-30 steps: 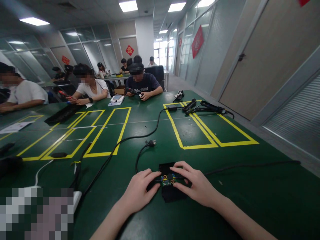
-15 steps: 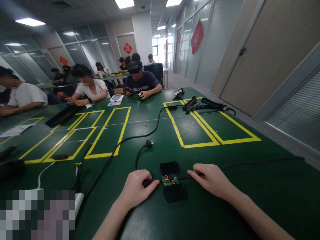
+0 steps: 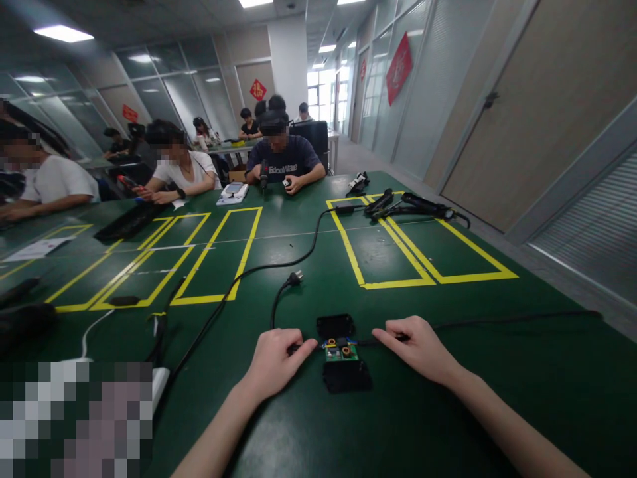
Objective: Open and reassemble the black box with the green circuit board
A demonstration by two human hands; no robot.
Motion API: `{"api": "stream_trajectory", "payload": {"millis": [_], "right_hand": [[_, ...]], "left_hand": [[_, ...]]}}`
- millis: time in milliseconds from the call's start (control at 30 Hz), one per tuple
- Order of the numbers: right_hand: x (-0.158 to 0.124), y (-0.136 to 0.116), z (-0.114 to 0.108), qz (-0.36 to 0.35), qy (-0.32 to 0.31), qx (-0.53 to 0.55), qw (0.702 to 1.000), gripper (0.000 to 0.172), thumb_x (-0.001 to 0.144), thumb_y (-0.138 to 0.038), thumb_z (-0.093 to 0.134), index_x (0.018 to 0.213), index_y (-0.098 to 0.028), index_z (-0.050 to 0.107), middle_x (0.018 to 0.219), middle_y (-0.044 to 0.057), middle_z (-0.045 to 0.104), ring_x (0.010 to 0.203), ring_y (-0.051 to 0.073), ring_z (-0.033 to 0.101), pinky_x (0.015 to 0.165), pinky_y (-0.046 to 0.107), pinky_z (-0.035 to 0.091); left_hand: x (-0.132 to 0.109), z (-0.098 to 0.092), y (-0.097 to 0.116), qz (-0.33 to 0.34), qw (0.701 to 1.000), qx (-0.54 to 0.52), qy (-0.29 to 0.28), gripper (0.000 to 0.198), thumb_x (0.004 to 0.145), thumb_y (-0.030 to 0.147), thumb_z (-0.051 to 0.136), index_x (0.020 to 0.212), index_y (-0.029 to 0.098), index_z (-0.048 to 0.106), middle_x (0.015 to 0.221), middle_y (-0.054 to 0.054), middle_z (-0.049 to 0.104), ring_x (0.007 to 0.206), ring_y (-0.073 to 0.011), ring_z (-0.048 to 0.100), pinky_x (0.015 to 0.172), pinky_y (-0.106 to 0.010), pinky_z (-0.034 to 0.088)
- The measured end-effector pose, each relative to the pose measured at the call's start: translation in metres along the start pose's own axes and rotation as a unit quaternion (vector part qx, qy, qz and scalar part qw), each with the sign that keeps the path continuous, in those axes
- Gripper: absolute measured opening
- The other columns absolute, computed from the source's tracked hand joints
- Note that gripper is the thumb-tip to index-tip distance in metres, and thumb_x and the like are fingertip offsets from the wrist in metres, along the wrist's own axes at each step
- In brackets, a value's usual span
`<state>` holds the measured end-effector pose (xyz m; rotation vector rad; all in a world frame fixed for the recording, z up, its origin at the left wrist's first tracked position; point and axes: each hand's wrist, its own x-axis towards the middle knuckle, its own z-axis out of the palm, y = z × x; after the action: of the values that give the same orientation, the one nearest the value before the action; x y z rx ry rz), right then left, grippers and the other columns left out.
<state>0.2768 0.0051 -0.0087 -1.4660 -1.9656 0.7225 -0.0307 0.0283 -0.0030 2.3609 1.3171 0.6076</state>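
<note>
My left hand (image 3: pixel 281 358) is closed around the black cable at the left end of a small green circuit board (image 3: pixel 341 351). On the other side, my right hand (image 3: pixel 415 345) pinches the black cable (image 3: pixel 367 343) that leaves the board's right end. Copper-coloured coils and thin wires show on the board. It lies between two black plastic case halves, the far one (image 3: pixel 335 326) and the near one (image 3: pixel 347 376). A black plug (image 3: pixel 295 277) with metal prongs lies beyond my left hand, its cord running back towards that hand.
Yellow tape rectangles (image 3: pixel 398 285) mark the green table (image 3: pixel 308 431). A long black cord (image 3: pixel 279 267) crosses to a black adapter (image 3: pixel 344 209) near black tool-like parts (image 3: pixel 418 204). Across the table, a person (image 3: pixel 283 159) holds a power drill (image 3: pixel 263 174). Others sit at the left.
The circuit board has tilted, with its face turned more towards me, while both hands keep hold of the cables. The person opposite has turned the drill to point down. The view has shifted slightly.
</note>
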Motion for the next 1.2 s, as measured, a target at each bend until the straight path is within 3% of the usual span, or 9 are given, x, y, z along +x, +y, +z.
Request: {"api": "stream_trajectory", "payload": {"millis": [167, 300, 533, 967, 1200], "right_hand": [[-0.005, -0.004, -0.012, -0.007, -0.054, 0.026, 0.998, 0.069, 0.095, -0.077, 0.045, 0.054, -0.022, 0.037, 0.052, -0.005, 0.037, 0.050, 0.011, 0.038, 0.056, 0.028, 0.039], [-0.006, -0.005, -0.014, 0.002, -0.098, 0.038, 0.995, 0.067, 0.093, -0.076, 0.049, 0.056, -0.022, 0.037, 0.053, -0.005, 0.038, 0.051, 0.011, 0.041, 0.063, 0.030, 0.044], [-0.005, 0.001, -0.010, 0.004, -0.098, -0.003, 0.995, 0.063, 0.092, -0.068, 0.056, 0.054, -0.022, 0.037, 0.052, -0.005, 0.036, 0.050, 0.011, 0.037, 0.057, 0.028, 0.037], [-0.007, -0.002, -0.015, 0.026, -0.179, -0.002, 0.983, 0.053, 0.091, -0.063, 0.065, 0.060, -0.020, 0.062, 0.056, -0.002, 0.057, 0.053, 0.012, 0.051, 0.056, 0.026, 0.039], [-0.006, -0.026, -0.013, -0.019, -0.182, -0.010, 0.983, 0.046, 0.097, -0.055, 0.057, 0.073, -0.021, 0.075, 0.057, -0.001, 0.058, 0.052, 0.012, 0.050, 0.057, 0.028, 0.038]], "left_hand": [[-0.007, 0.002, 0.005, 0.036, 0.999, -0.010, -0.028, 0.051, 0.102, 0.044, 0.056, 0.058, 0.019, 0.051, 0.053, 0.003, 0.051, 0.052, -0.0116, 0.049, 0.057, -0.025, 0.029], [-0.011, 0.003, 0.007, 0.052, 0.998, -0.005, -0.033, 0.049, 0.100, 0.043, 0.061, 0.058, 0.019, 0.053, 0.053, 0.003, 0.054, 0.052, -0.0119, 0.052, 0.058, -0.025, 0.030], [-0.013, 0.003, 0.006, 0.054, 0.998, 0.008, -0.038, 0.047, 0.100, 0.044, 0.062, 0.061, 0.019, 0.055, 0.055, 0.002, 0.057, 0.054, -0.0130, 0.055, 0.058, -0.027, 0.033], [-0.019, 0.002, 0.008, 0.088, 0.996, 0.027, -0.019, 0.042, 0.099, 0.042, 0.062, 0.064, 0.020, 0.054, 0.057, 0.001, 0.058, 0.054, -0.0138, 0.056, 0.059, -0.027, 0.034], [-0.021, 0.001, 0.007, 0.096, 0.994, 0.042, -0.019, 0.046, 0.103, 0.042, 0.056, 0.063, 0.019, 0.055, 0.055, 0.002, 0.057, 0.050, -0.0113, 0.053, 0.054, -0.026, 0.031]]}}
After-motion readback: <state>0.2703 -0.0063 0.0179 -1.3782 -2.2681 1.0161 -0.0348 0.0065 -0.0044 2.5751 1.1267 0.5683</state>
